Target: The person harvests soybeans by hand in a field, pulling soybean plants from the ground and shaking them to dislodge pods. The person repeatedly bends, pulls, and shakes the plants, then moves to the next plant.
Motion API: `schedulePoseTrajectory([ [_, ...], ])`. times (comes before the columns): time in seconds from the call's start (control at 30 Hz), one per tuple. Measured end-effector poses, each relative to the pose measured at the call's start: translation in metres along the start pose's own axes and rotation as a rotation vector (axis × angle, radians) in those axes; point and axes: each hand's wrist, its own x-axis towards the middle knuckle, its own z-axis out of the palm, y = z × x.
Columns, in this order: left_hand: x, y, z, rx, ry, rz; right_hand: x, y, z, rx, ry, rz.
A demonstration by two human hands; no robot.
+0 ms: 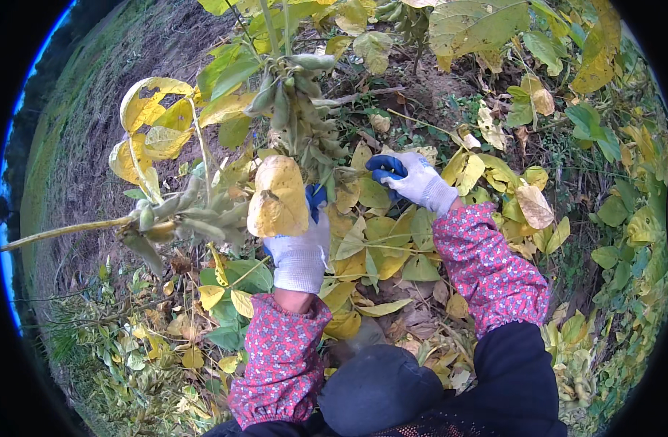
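My left hand (pixel 300 252), in a white knit glove with a blue coated palm, is closed around the lower part of a soybean plant (pixel 295 109). A yellow leaf (pixel 278 196) covers much of that hand, so the exact grip is hidden. Clusters of fuzzy green pods hang just above it. Another pod-laden soybean stem (pixel 71 232) sticks out sideways to the left. To the right of the plant, my right hand (pixel 413 177) wears a matching glove. Its blue fingers are bent with a gap between them, and nothing shows in them. Yellowing leaves (pixel 386 235) lie just below it.
More soybean plants with yellow and green leaves (pixel 476 27) stand ahead and along the right side (pixel 634 229). Bare soil (pixel 443 90) shows between them. Leaf litter and weeds (pixel 142 349) cover the ground at lower left. My dark-clad knee (pixel 380 388) is at the bottom.
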Motion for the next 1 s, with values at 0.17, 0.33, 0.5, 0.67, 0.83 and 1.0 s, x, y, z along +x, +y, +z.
schedulePoseTrajectory([
  [0.17, -0.060, -0.015, 0.055, -0.035, -0.871, -0.183, 0.036, -0.015, -0.002, 0.516, -0.244, -0.034],
  [0.33, -0.102, -0.037, 0.072, -0.042, -1.079, -0.227, 0.055, -0.031, 0.006, 0.467, -0.350, -0.125],
  [0.5, -0.099, -0.032, 0.047, -0.172, -0.949, -0.140, 0.060, -0.049, 0.018, 0.256, -0.264, -0.071],
  [0.67, -0.084, -0.024, 0.026, -0.154, -0.940, -0.176, 0.072, -0.044, 0.039, -0.039, -0.029, -0.034],
  [0.83, -0.091, -0.047, 0.009, -0.342, -0.825, -0.332, 0.079, -0.005, 0.053, -0.268, 0.196, 0.141],
  [1.0, -0.080, -0.091, 0.000, -0.309, -0.284, -0.266, 0.045, 0.027, 0.063, -0.596, -0.059, 0.243],
])
